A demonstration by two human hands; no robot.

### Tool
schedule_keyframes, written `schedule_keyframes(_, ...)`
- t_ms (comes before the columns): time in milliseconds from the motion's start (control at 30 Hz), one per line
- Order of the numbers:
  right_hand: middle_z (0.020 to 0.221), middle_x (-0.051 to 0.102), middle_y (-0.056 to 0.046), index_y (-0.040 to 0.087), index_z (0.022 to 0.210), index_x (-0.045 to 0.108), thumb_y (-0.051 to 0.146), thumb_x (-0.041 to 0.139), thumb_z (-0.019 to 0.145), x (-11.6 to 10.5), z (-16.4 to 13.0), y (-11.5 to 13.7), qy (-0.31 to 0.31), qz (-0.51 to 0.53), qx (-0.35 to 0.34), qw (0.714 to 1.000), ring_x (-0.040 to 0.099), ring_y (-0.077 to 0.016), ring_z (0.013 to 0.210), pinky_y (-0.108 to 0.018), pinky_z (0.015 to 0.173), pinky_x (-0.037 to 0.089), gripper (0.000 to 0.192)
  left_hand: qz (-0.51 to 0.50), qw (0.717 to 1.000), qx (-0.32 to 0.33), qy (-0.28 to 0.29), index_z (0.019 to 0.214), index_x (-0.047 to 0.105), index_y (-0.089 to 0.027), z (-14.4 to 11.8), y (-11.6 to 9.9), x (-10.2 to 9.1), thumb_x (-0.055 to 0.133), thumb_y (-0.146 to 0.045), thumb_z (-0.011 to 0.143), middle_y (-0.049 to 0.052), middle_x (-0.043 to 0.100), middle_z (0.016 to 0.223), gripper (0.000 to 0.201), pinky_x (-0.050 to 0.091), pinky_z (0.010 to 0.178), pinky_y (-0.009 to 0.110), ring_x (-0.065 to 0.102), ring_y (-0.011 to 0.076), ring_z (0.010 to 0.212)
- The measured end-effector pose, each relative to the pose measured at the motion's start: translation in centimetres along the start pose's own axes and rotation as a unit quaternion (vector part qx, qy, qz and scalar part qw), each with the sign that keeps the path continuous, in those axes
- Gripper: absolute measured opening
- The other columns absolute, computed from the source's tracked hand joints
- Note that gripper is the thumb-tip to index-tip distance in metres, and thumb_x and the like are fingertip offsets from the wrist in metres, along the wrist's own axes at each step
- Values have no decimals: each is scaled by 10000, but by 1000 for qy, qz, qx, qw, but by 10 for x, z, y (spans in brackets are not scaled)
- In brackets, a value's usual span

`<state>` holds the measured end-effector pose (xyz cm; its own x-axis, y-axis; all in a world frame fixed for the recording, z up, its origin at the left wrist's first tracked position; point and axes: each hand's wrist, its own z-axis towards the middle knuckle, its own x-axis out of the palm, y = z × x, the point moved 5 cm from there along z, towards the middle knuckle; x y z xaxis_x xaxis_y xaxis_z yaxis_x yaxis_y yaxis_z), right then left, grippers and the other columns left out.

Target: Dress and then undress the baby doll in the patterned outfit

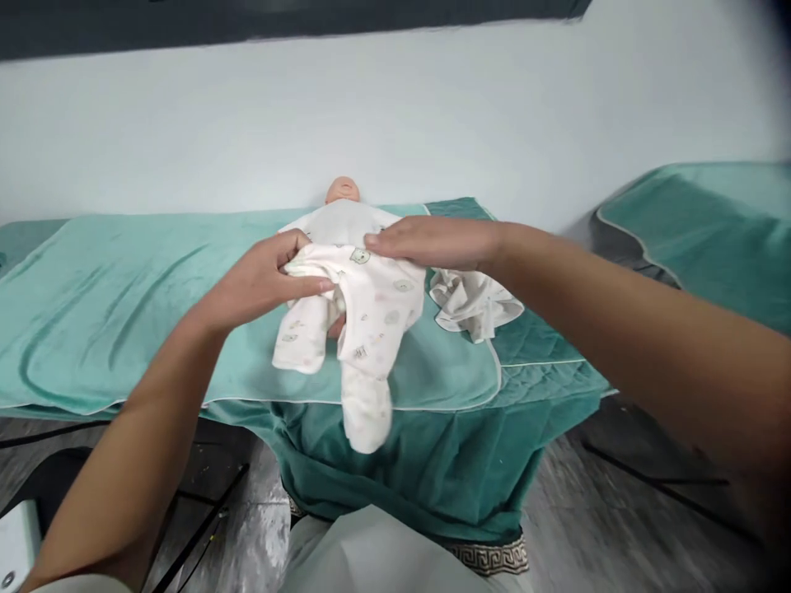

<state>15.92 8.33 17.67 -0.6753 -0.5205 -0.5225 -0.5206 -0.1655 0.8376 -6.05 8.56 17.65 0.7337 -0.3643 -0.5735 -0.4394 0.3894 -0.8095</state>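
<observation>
Two hands gripping one baby romper (371, 321), white with little printed pictures. Left hand (265, 280) pinching the gathered top edge of the romper, thumb on the near side, fingers curled over the top. Right hand (432, 241) lying flat along the top edge on the other side, fingers pressing the cloth; hard to tell whether clenching it or only holding it down. Both hands touching the romper, left one slightly nearer to the body of the doll.

Romper hanging with its long axis running from the hands down toward the viewer, two legs drooping: one short leg near the left hand, one longer leg dangling past the near edge of the towel. Reaching over the lower half of one baby doll (342, 216), lying on its back with the head pointing away, toward the wall. Doll's long axis lining up with the romper's, so the open top of the romper facing the doll's feet end, just beside it.

One light green towel (124, 321) spreading under the doll, on top of a darker green quilted cover (544, 362) over the bed. One crumpled white cloth (473, 301) sitting just beside the right hand, on the quilted cover. One more green-covered bed (710, 231) standing well apart, off to the right.
</observation>
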Motion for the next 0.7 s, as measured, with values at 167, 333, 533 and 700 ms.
schedule_keyframes(167,725,600,9,166,753,649,427,793,813,-11,2,57,-32,54,-102,993,618,-135,726,-252,647,492,304,102,993,21,60,887,645,-201,11,-48,-23,858,-335,637,-7,588,773,355,452,676,261,614,204,812)
schedule_keyframes(333,788,606,32,181,854,637,466,789,799,-16,-1,81,-78,77,-248,963,619,-123,768,-222,666,480,328,56,994,75,-60,838,564,-176,12,-64,-38,767,-359,783,-6,547,782,278,420,651,256,573,137,727)
schedule_keyframes(533,863,669,-10,197,805,700,481,788,782,6,25,39,-5,-106,-121,987,626,-185,869,-283,759,496,298,29,956,62,-285,804,530,-192,14,2,-38,780,-391,772,-5,555,804,321,479,761,289,569,158,836)
schedule_keyframes(700,729,564,4,201,731,592,550,703,845,20,65,25,-56,45,-118,990,548,-143,698,-265,609,464,384,-92,953,-43,-285,1053,586,-209,8,63,-6,595,-562,887,68,635,1133,390,521,843,334,613,203,1030)
